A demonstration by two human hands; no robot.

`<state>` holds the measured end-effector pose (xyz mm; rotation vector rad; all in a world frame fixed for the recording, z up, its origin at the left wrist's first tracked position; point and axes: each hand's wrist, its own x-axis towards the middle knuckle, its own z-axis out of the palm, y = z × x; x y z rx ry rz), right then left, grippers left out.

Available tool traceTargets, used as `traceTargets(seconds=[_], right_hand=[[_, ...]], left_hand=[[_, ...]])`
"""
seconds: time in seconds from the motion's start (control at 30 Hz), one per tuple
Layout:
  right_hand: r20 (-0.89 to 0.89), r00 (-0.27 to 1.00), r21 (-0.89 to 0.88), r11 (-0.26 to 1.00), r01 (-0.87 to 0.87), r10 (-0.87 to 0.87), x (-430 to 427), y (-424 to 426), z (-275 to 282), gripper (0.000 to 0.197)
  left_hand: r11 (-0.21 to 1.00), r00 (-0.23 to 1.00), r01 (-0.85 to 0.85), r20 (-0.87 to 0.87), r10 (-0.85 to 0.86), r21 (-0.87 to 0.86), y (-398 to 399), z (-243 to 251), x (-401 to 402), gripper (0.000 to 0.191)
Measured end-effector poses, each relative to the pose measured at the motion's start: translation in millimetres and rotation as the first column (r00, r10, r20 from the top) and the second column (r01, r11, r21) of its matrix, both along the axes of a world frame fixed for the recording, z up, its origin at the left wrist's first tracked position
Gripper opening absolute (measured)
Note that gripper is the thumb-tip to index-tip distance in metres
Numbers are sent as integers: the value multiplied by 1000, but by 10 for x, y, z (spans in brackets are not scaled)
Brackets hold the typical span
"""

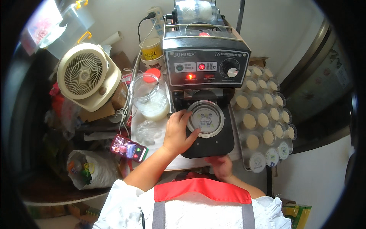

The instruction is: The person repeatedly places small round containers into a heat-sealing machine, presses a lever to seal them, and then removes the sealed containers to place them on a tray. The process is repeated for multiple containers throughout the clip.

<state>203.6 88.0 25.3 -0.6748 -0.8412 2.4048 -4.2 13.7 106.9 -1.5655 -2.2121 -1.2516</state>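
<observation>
A cup sealing machine stands before me, its black tray pulled out towards me. In the tray's round holder sits a cup covered by printed film. My left hand rests at the left rim of that cup, thumb and fingers spread along it, not closed round anything. Below the tray's front edge is my right hand, its fingers curled and partly hidden by the tray, so whether it holds anything does not show. Rightward, a metal tray carries several filled open cups and several film-sealed cups at its near end.
Left of the machine stand a clear jar of whitish contents, a crumpled plastic bag and a phone with its screen lit. Farther left are a beige fan and a stuffed white bag. Cables hang near a power strip.
</observation>
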Motion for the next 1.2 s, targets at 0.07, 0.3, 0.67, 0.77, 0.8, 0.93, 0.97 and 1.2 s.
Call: traceTargets(seconds=[0.07, 0.3, 0.67, 0.77, 0.8, 0.93, 0.97, 1.2], right_hand=[[4, 1000, 12, 1000, 8, -8, 46, -13, -27, 42], [43, 997, 126, 989, -75, 70, -156, 124, -170, 47], [-327, 932, -26, 985, -172, 154, -1090, 440, 358, 46], [-301, 935, 63, 982, -175, 186, -1065, 441, 374, 43], [-292, 937, 93, 980, -174, 194, -1050, 445, 374, 42], [-247, 943, 209, 962, -174, 224, -991, 468, 415, 39], [-235, 944, 240, 955, -174, 231, -978, 471, 439, 38], [-130, 969, 411, 901, -141, 211, -816, 549, 438, 33]], left_hand=[[1000, 1000, 0, 17, 0, 0, -20, -32, 7, 55], [999, 998, 2, -64, -5, -49, 70, 68, -39, 60], [932, 977, -206, -109, 182, -297, 272, 283, 29, 73], [939, 977, -138, 113, 181, -314, 236, 285, 56, 69], [948, 963, -111, 205, 177, -298, 229, 281, 61, 67], [994, 760, 54, 649, 19, -91, 272, 309, -16, 49], [989, 605, 121, 796, -2, -90, 279, 338, -56, 45], [963, 389, 263, 920, -56, -53, 204, 624, 53, 40]])
